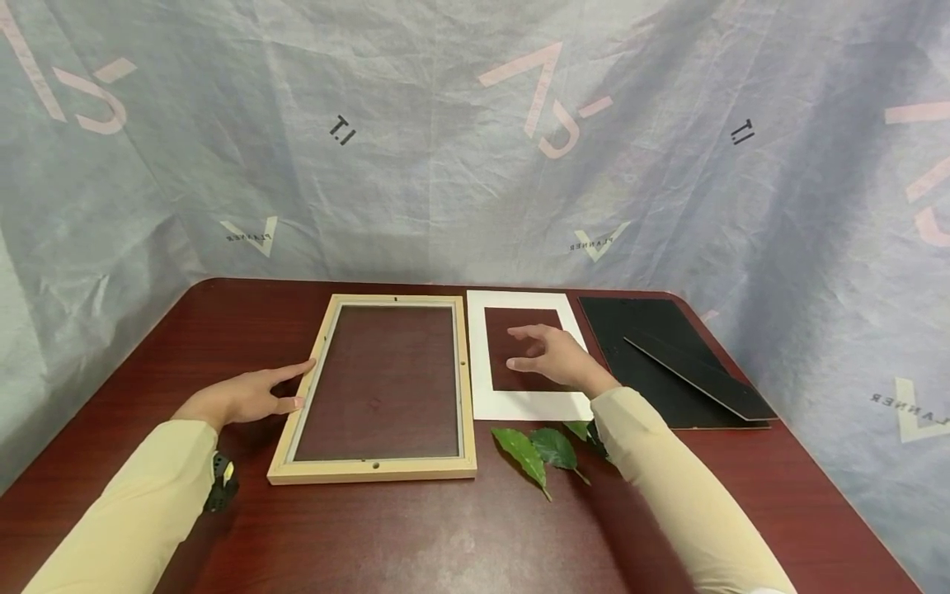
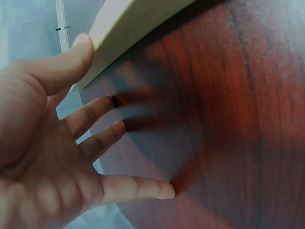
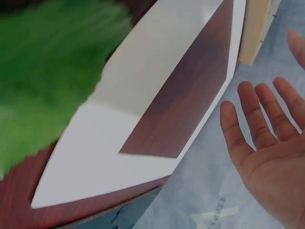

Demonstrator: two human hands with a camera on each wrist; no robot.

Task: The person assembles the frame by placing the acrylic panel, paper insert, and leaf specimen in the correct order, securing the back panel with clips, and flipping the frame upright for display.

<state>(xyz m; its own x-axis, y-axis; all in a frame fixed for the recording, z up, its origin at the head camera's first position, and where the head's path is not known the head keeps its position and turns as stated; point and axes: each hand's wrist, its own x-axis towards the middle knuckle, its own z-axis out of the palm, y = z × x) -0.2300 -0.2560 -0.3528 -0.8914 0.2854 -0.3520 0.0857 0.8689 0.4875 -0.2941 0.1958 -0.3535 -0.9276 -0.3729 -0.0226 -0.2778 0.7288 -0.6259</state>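
A light wooden picture frame [image 1: 374,471] lies on the dark red table, back side up, with small dark fittings round its edge. My left hand [image 1: 252,396] touches its left side with thumb and index finger; in the left wrist view the other fingers [image 2: 138,187] are spread over the tabletop. Beside the frame lies a white mat board [image 1: 530,404] with a rectangular opening. My right hand [image 1: 552,356] hovers above that opening, fingers apart and holding nothing. Green leaves [image 1: 523,454] lie in front of the mat, partly hidden by the right sleeve.
At the right of the table [image 1: 445,544] lies a black backing board [image 1: 631,318] with a stand flap [image 1: 698,375] raised at an angle. A grey printed cloth [image 1: 430,190] hangs behind the table and along both sides.
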